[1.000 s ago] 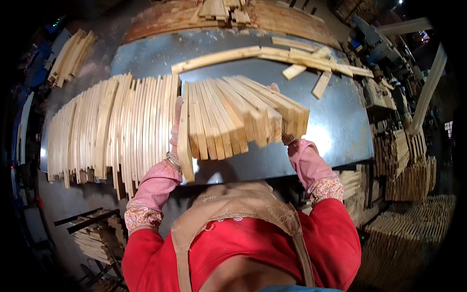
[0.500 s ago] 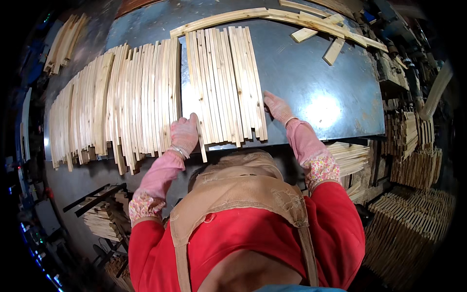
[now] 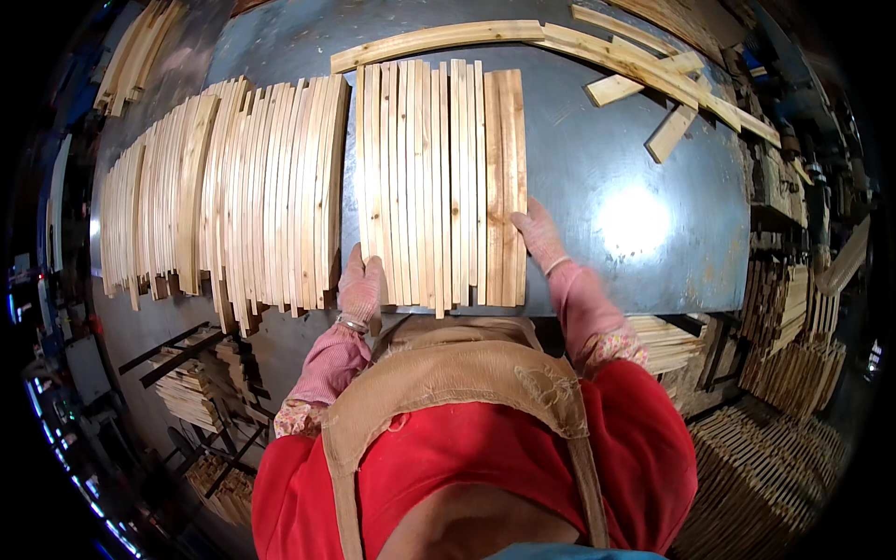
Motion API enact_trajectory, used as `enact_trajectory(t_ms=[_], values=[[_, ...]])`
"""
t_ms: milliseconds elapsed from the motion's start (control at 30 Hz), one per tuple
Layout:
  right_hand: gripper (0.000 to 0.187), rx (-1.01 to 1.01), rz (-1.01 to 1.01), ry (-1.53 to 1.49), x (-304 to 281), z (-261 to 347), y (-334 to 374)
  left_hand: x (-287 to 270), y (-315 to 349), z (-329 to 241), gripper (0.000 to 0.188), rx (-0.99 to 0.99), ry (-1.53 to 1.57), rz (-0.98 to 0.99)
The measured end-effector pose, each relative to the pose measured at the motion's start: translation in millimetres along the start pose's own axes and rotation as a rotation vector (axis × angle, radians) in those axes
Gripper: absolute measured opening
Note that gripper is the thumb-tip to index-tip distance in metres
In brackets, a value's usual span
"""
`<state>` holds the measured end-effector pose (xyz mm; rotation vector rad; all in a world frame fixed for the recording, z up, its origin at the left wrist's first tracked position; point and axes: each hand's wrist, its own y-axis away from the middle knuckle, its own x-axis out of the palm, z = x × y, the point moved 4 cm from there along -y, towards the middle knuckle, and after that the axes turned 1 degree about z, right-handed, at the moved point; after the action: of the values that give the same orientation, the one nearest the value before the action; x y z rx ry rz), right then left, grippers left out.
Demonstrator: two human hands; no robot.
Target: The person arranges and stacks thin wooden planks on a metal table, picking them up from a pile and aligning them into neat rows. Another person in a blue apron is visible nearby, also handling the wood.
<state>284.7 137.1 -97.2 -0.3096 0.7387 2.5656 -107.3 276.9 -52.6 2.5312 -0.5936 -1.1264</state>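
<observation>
One batch of wooden slats [image 3: 425, 187] lies side by side on one blue metal table [image 3: 597, 271], directly in front of the person and between two hands. It shows roughly a dozen narrow pieces, too tightly packed for an exact count; at its right end is a broader brown face [image 3: 505, 187], and whether that is one board or two, I cannot tell.

The left hand [image 3: 361, 287] is at the batch's near left corner, its thumb over the outermost slat; whether it pinches that slat, I cannot tell. The right hand [image 3: 539, 233] touches the batch's right edge, thumb parted from the fingers and resting on the brown face. One bracelet [image 3: 353, 324] circles the left wrist, and two pink sleeve covers [image 3: 329, 366] clothe the forearms.

Left of the batch, across a narrow gap, stands one longer row of slats [image 3: 271, 187], well over twenty. Beyond the batch's far end, at least five loose strips [image 3: 436, 42] lie to the back and right, some crossing. Below and right of the batch, one large wood stack [image 3: 765, 467] fills the corner.
</observation>
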Motion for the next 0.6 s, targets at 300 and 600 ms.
enact_trajectory(t_ms=[300,600], values=[[0.052,0.371,0.311,-0.248,16,-23,-9,12,1,-8,0.061,-0.028,-0.159,-0.188],[0.068,0.015,0.160,-0.149,43,70,11,-5,2,-24,0.062,-0.057,-0.115,-0.101]])
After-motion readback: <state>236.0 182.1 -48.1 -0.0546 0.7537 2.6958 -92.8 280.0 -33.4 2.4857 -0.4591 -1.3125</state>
